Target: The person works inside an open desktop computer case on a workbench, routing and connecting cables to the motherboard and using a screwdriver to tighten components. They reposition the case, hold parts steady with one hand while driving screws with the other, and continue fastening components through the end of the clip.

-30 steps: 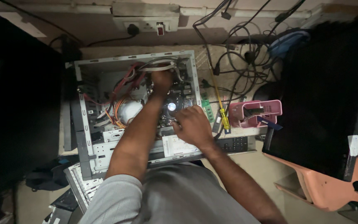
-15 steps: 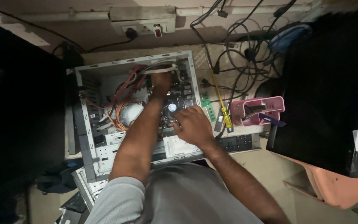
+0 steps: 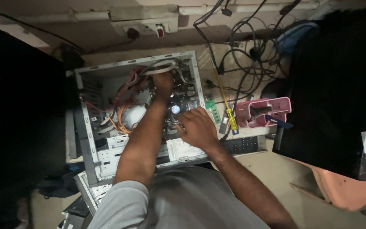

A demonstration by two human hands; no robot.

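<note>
Inside open metal computer case (image 3: 90,127): left hand (image 3: 164,82) among ribbon cables, right hand (image 3: 196,127) on fan; finger grip unclear.

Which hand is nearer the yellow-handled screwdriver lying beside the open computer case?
The right hand. It sits at the case's near right edge, a short way left of the screwdriver. The left hand reaches deeper inside the case, among the cables.

Both hands (image 3: 178,106) reach inside the open computer case (image 3: 90,127) beside a pink basket (image 3: 262,113).
</note>
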